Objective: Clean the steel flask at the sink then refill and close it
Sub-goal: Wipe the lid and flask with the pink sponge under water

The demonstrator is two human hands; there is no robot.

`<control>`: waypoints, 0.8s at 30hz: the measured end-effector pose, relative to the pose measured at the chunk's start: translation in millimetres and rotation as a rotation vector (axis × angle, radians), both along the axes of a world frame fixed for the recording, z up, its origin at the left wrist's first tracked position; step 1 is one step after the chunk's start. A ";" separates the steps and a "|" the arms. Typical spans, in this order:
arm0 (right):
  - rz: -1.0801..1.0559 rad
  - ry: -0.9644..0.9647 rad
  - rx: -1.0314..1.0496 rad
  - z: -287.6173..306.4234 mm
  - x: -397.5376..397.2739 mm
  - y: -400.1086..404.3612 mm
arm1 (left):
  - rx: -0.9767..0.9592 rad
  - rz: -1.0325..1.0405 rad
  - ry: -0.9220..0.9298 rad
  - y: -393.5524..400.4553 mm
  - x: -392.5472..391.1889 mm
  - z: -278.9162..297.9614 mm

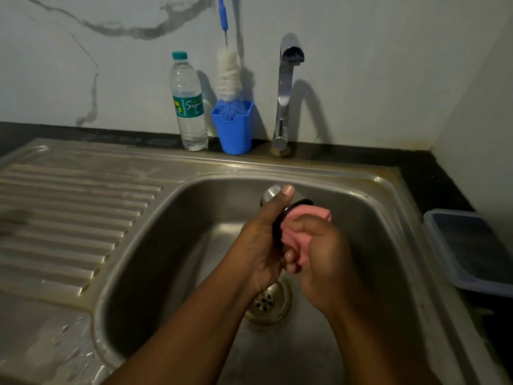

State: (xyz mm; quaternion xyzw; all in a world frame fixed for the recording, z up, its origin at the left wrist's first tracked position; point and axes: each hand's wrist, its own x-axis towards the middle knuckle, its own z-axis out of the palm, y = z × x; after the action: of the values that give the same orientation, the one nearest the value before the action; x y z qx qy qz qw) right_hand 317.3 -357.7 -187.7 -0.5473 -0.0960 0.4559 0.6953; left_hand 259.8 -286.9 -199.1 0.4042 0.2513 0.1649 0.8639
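Over the sink (369, 218) basin, the left hand (263, 245) has its grip closed around the flask (273, 191), thumb stretched up along its steel side; only the rounded steel end and a dark rim show past the fingers, and the flask lies tilted with that end pointing toward the back of the basin. The right hand (322, 254) is curled tight on a pink cloth (298, 232), pressing it against the flask's dark rim. Both hands hang above the drain (268, 304). On the counter behind the sink, a water bottle (188, 101) stands just beside a blue cup (236, 129) holding a bottle brush (229, 76), with the tap (286, 90) to their right. A grey tray (469, 245) sits right of the sink.
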 end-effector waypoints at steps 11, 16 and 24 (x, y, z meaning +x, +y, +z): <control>0.062 -0.156 -0.098 0.7 1.1 0.5 | 0.004 -0.013 0.096 1.8 -2.0 0.0; 0.050 -0.292 -0.126 1.0 -5.0 6.1 | -0.053 0.086 0.112 -1.1 0.0 0.1; -0.055 0.406 0.159 7.6 4.3 3.2 | 0.025 0.187 0.010 -1.1 1.2 9.0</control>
State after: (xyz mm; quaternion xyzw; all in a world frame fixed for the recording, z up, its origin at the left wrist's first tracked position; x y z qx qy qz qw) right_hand 321.6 -354.5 -180.2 -0.3901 0.0255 0.5288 0.7534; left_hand 261.0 -288.0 -190.2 0.3905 0.2901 0.2462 0.8383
